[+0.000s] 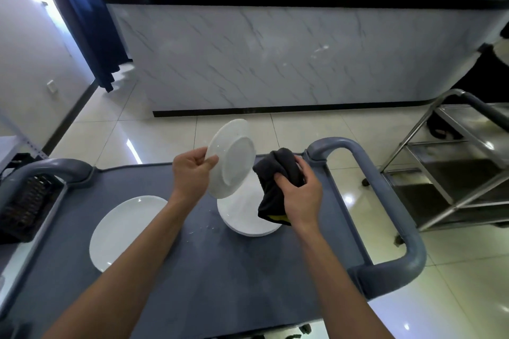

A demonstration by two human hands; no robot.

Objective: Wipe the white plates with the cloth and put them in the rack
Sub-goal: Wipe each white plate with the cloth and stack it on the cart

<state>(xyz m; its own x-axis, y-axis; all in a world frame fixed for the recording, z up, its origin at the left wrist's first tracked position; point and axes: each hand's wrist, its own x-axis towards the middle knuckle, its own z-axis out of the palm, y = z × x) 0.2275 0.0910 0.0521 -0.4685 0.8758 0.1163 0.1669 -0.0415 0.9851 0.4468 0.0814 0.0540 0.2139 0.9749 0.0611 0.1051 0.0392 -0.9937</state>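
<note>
My left hand (191,172) pinches the rim of a white plate (234,159), held tilted on edge above the cart with its underside toward me. My right hand (298,192) grips a bunched dark cloth (278,173) with a yellow edge, just right of the plate and touching its lower rim. Below them a stack of white plates (248,217) rests on the grey cart top (220,270). A single larger white plate (121,228) lies flat to the left. A dark rack (24,206) sits at the cart's left end.
The cart has grey handles at the left (49,170) and at the right (385,201). A steel trolley (454,168) stands to the right on the tiled floor. A marble-fronted counter (275,58) runs across ahead.
</note>
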